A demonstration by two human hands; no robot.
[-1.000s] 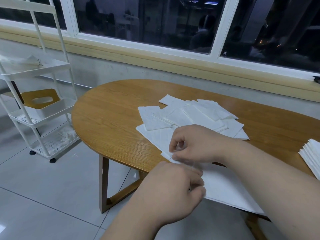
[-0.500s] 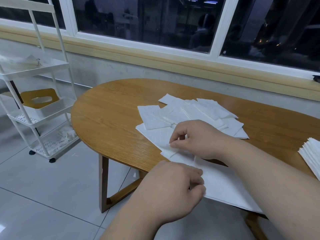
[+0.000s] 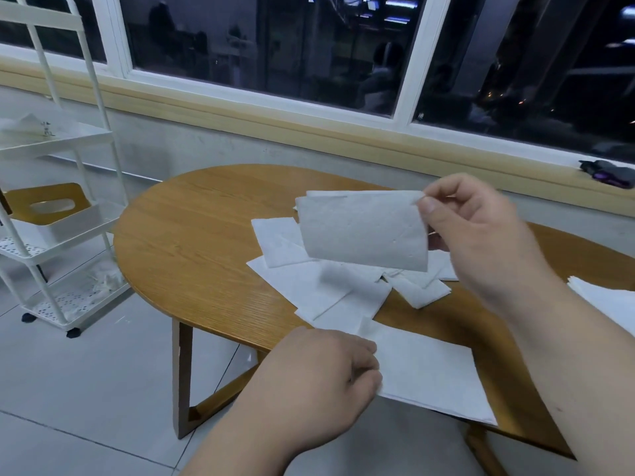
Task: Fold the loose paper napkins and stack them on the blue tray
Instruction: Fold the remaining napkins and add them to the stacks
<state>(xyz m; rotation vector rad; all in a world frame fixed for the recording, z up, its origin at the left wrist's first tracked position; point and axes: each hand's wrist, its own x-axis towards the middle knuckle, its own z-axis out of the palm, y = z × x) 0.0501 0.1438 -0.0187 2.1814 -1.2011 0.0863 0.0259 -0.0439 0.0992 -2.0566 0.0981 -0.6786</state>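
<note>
right hand [image 3: 479,235] risen off the table, now pinching a folded napkin [image 3: 364,230] in the air above the loose pile

Right hand [image 3: 481,235] raised, thumb and forefinger pinching folded napkin [image 3: 364,231] at its top corner; left hand [image 3: 323,383] low, knuckles up, fingers curled on flat napkin [image 3: 429,372] edge.

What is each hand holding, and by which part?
The right hand pinches the folded napkin by its upper right corner. The left hand grips the flat napkin at its left edge.
</note>
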